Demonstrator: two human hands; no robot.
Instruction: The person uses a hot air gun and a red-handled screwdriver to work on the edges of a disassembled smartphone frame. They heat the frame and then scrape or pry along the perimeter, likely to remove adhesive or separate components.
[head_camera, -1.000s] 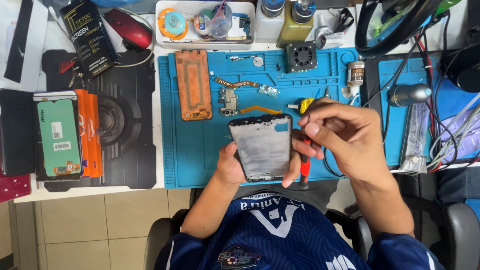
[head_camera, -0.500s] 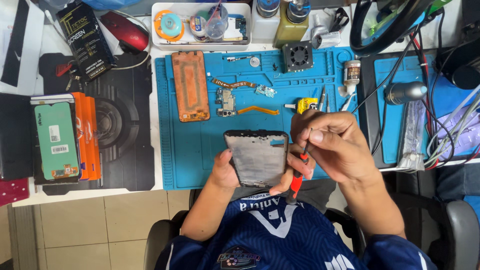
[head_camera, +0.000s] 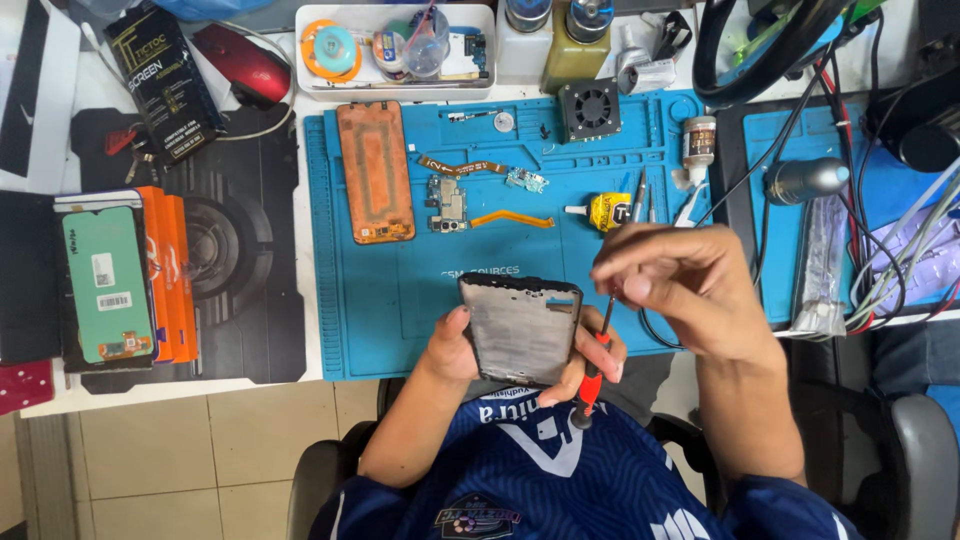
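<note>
Phone frame (head_camera: 520, 330) sits cradled in left hand (head_camera: 455, 350) over the near edge of the blue mat (head_camera: 400, 300), fingers wrapped around both sides; right hand (head_camera: 690, 290) pinched narrow, apparently on the top of a red-handled screwdriver (head_camera: 592, 370) running alongside the frame's right edge; looks like mid-teardown, screw or clip work; next move probably needs the tip seated square, light torque; frame is matte grey, flat, rounded corners; orange back panel (head_camera: 375, 172) lies apart on the mat.
</note>
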